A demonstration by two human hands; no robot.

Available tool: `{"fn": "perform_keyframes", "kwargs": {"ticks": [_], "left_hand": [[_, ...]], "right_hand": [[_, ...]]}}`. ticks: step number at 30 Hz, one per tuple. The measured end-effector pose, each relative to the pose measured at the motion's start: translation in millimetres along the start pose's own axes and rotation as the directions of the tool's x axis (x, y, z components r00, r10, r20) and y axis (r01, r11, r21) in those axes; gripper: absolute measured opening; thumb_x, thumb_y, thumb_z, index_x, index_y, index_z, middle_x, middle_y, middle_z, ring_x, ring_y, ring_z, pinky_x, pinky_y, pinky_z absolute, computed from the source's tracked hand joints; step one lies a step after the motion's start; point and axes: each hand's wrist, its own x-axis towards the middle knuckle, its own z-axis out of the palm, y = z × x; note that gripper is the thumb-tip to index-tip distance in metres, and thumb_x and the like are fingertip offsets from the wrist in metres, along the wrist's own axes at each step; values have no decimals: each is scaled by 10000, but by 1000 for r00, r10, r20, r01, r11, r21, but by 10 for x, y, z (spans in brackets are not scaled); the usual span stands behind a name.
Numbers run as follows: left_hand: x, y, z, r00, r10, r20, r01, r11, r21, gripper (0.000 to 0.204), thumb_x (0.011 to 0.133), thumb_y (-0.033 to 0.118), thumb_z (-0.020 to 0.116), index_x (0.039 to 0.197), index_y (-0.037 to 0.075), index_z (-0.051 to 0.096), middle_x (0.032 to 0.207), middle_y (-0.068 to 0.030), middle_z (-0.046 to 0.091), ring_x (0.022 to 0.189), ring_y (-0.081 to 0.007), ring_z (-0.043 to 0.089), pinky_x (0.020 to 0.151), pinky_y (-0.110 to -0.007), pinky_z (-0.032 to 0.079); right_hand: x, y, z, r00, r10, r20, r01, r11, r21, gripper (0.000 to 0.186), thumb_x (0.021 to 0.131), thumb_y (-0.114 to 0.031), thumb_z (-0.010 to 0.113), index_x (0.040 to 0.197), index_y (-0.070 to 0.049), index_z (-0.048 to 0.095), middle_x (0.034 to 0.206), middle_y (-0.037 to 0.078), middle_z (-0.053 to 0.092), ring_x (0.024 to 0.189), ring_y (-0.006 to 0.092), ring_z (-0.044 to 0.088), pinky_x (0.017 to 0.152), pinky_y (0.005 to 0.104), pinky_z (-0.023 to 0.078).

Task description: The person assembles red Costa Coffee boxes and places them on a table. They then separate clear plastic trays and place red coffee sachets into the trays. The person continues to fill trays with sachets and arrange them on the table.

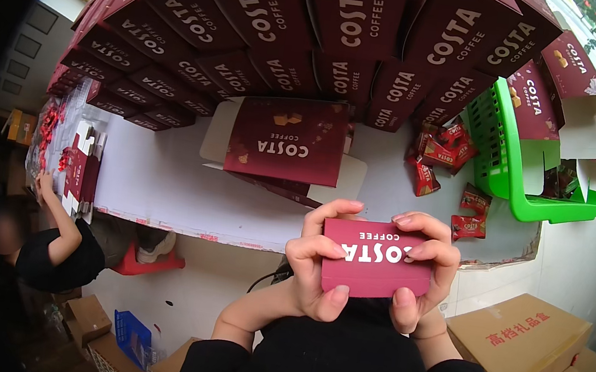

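Note:
My left hand (309,265) and my right hand (430,276) are closed around the two ends of a small maroon box (375,270) with white lettering, fingertips over its upper face and thumbs along the lower edge. Beyond it on the white worktop (256,222) lie a flattened maroon carton (286,132) with white flaps and several red sachets (440,151), with a couple more (470,222) just right of my hands.
Maroon boxes (283,6) are stacked high at the back. A green basket (548,209) holds open cartons at right. A co-worker (60,246) works at left by more packaging, near a red stool (147,264). Brown cartons (518,332) and a blue crate (132,337) are on the floor.

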Motion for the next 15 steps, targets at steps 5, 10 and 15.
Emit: {"fn": "perform_keyframes", "kwargs": {"ticks": [5, 10, 15], "left_hand": [[56, -19, -52, 997, 61, 55, -64, 996, 67, 387, 942, 231, 603, 1206, 80, 364, 1298, -320, 400, 1070, -309, 505, 904, -409, 468], [72, 26, -34, 996, 65, 67, -68, 997, 30, 168, 965, 214, 589, 1114, 178, 521, 1301, -280, 411, 1035, -272, 522, 834, -375, 502], [27, 4, 25, 996, 81, 25, -80, 995, -51, 320, 967, 432, 576, 1131, 165, 512, 1315, -287, 399, 1078, -301, 523, 873, -385, 506]], "right_hand": [[-25, -19, 57, 991, 59, -117, -54, 998, 41, 482, 896, -150, 653, 1232, -21, 332, 1224, 287, 510, 1092, 313, 546, 951, 414, 458], [-11, -19, 2, 995, -82, -48, 79, 994, -69, 320, 914, -134, 638, 1157, -86, 437, 1184, 251, 529, 1047, 359, 569, 898, 481, 499], [-17, -76, 29, 992, -104, -76, 98, 991, -86, 256, 952, -272, 625, 1073, -93, 487, 1122, 216, 524, 1037, 381, 568, 883, 488, 503]]}}
